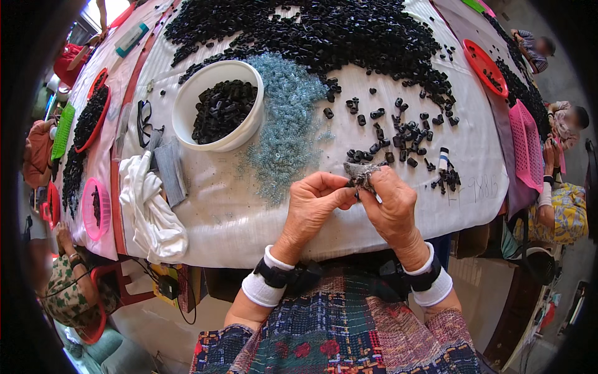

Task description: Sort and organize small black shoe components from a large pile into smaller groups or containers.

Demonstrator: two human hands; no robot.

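So the thing we're busy with is a small dark piece [352, 183], just right of centre in the frame, mostly buried in our fingertips. Our left hand [314, 202] has its thumb and forefinger pinched down on it, hardly any gap. Our right hand [391, 199] is curled in against it from the other side, where there's a ragged greyish bit [361, 169]. Can't tell if that's wrapped round a fingertip or gripped, or how firmly the right fingers close.

Our read is that we're mid-way through a two-handed fiddle with one piece, maybe fitting or loosening something. The next move probably calls for a firm left pinch and a careful little push or twist from the right.

Just above the hands are scattered loose black pieces [405, 134], with a cluster of thin black bits [446, 181] and a small white tube [443, 158] off to the right. Left of centre there's a heap of clear bluish bits [283, 118] beside a white tub [182, 115] holding more black pieces. A massive black pile [324, 37] fills the top, and a white cloth [146, 206] lies lower left.
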